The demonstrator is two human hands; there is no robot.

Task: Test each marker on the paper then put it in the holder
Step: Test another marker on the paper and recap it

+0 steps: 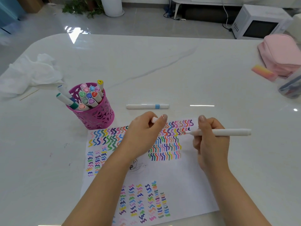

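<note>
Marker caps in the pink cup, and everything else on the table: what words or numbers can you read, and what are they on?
Marker caps in the holder: tiny codes printed on top, too blurred to read.
Paper: only coloured squiggles and a small doodle, no readable words.
Marker in the right hand: no print seen.

Head-worn camera looks forward and down, close over the table (162, 62).

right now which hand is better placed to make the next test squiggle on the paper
Right. The right hand grips the uncapped marker, its tip at the top rows of squiggles on the paper. The left hand is busy holding what looks like the cap.
</note>
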